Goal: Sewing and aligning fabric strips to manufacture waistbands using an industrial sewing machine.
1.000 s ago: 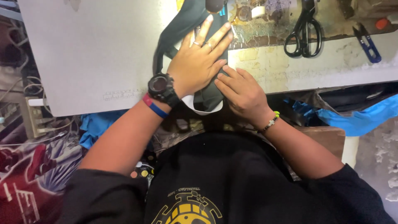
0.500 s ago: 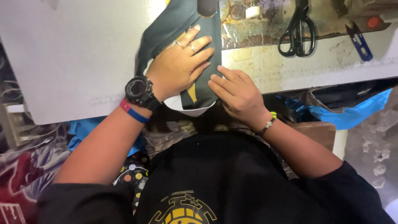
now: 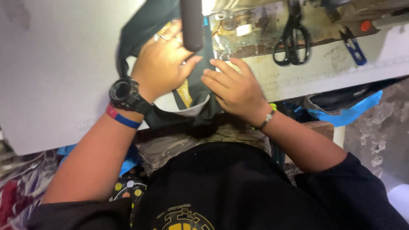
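On the white table (image 3: 55, 68), close to its near edge, I had both hands pressed onto a dark garment piece (image 3: 140, 30) that ran away from me toward the top of the view. My left hand (image 3: 164, 64) lay flat on the cloth with its fingers spread and reaching forward; it gripped nothing, only held the fabric down. Rings showed on two of its fingers, a black wristwatch (image 3: 123, 93) sat on that wrist, and a red and blue band (image 3: 121, 118) lay just behind the watch. My right hand (image 3: 234, 87) lay just beside the left, fingers loosely curled and pointing left, the fingertips resting on the same dark cloth. It was open too, pressing rather than pinching as far as I could tell. A beaded bracelet (image 3: 266, 118) circled the right wrist.

Between the two hands the fabric folded back and showed a white lining with a yellow strip (image 3: 185, 91). The near end of the garment hung over the table edge toward my lap.

A dark cylindrical bar (image 3: 191, 23) stood in front of the left hand's fingers and hid part of them. Farther right, on a worn, stained surface, lay black scissors (image 3: 292, 38), and well beyond them small blue thread snips (image 3: 352, 46). Blue cloth (image 3: 345, 113) hung below the table edge at right.
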